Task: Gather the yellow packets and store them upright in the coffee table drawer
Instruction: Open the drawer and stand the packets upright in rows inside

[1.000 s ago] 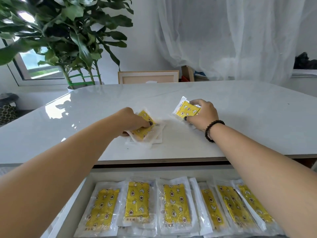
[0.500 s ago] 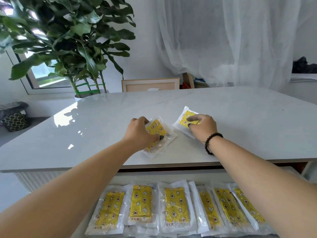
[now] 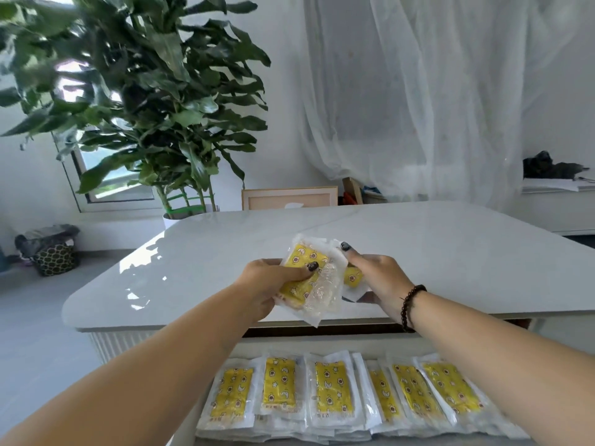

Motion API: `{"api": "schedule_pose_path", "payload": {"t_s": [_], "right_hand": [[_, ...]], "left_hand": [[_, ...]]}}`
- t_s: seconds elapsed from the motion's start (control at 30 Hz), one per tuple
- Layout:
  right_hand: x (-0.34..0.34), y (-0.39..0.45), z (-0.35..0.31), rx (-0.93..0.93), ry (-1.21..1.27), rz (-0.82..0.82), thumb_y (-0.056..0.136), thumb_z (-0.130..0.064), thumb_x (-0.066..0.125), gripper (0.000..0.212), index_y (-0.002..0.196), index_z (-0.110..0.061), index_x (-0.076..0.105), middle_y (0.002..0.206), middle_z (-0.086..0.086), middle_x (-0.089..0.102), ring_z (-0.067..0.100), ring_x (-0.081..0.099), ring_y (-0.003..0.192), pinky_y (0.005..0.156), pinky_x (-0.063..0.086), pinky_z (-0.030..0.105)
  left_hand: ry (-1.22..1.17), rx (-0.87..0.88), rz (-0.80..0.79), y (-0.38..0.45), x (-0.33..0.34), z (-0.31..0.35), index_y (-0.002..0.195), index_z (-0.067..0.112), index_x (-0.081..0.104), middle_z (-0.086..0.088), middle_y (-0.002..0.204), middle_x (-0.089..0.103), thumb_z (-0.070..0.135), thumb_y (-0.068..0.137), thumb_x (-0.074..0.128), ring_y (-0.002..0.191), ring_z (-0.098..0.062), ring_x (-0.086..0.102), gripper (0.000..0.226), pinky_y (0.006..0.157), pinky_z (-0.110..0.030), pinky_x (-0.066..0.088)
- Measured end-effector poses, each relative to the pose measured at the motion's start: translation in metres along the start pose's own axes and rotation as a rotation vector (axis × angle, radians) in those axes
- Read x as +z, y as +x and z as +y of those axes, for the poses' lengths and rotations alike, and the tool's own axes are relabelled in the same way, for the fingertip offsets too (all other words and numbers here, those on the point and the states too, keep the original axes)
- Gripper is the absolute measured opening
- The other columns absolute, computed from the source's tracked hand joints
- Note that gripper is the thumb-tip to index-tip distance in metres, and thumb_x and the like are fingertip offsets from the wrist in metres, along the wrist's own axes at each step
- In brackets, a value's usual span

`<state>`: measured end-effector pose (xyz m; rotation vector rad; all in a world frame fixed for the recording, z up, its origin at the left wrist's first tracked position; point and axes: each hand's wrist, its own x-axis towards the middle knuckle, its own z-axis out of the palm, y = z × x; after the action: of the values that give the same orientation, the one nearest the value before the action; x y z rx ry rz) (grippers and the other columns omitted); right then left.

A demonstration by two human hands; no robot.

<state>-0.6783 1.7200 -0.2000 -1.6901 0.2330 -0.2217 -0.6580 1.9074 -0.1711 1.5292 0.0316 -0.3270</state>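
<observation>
Packets (image 3: 301, 278) now lifted off the counter (image 3: 450, 262), up in both hands instead of lying flat under them as half a second ago. Gripped in the left hand (image 3: 273, 281): a small bunch, thumb curled across the yellow print on top, fingers folded underneath, crinkled clear wrap (image 3: 323, 292) spilling out to that hand's right. Pinched in the right hand (image 3: 373, 278): another packet (image 3: 352, 276), mostly hidden behind the left bunch, only a yellow corner and white edge showing; index finger stretched out along its top edge. Hands close together, the two loads touching or nearly so, apparently being merged into one stack. Exact count in either hand impossible to tell.

Below the hands, nearer the body: open drawer (image 3: 322, 341) with a row of packets (image 3: 331, 391) already stored, leaning back side by side on their edges, more layered beneath.

Counter beyond the hands bare of yellow, so gathering looks finished; judged next step is squaring the bunch and bringing it down into the drawer on edge beside the row. Slippery wrap likely to fan out or slide if grip loosens.

Farther off: leafy plant (image 3: 154, 101) beyond the left hand, sheer curtain (image 3: 418, 91) beyond the right.
</observation>
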Motion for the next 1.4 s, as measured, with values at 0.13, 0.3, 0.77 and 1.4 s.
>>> {"api": "schedule_pose_path", "payload": {"t_s": [0.13,0.3,0.77,1.4], "right_hand": [[0.004,-0.044,-0.027,-0.123,0.061,-0.016,0.068,-0.049,0.078,0.043,0.082,-0.009,0.067,0.079,0.000,0.068,0.017,0.061,0.073,0.068,0.055,0.032],[0.001,-0.078,-0.032,-0.226,0.039,0.175,0.082,-0.020,0.072,0.007,0.081,-0.013,0.073,0.074,-0.003,0.066,0.005,0.055,0.066,0.054,0.040,0.018],[-0.045,-0.132,-0.025,-0.145,-0.006,0.098,0.081,-0.018,0.072,0.007,0.080,-0.011,0.072,0.093,0.013,0.074,0.034,0.068,0.096,0.089,0.054,0.048],[-0.090,-0.129,0.001,-0.079,0.030,0.213,0.088,-0.021,0.063,0.017,0.092,-0.005,0.067,0.103,0.022,0.068,0.040,0.064,0.101,0.089,0.050,0.058]], "left_hand": [[-0.135,0.062,0.015,-0.034,0.004,0.003,0.102,-0.004,0.065,-0.018,0.091,0.074,-0.001,0.075,0.078,0.068,-0.026,0.072,0.029,0.052,-0.030,0.058],[-0.070,0.136,-0.011,-0.072,0.017,-0.001,0.094,0.010,0.064,-0.010,0.086,0.074,0.013,0.094,0.059,0.069,-0.023,0.071,0.005,0.064,-0.035,0.061],[0.149,0.089,-0.206,-0.116,0.052,-0.023,0.110,0.011,0.060,-0.013,0.099,0.073,0.033,0.100,0.047,0.083,-0.027,0.073,0.028,0.065,-0.037,0.060],[0.388,0.274,0.216,-0.062,0.055,-0.022,0.083,0.009,0.059,-0.015,0.078,0.060,0.021,0.098,0.046,0.068,-0.025,0.056,0.023,0.065,-0.034,0.052]]}}
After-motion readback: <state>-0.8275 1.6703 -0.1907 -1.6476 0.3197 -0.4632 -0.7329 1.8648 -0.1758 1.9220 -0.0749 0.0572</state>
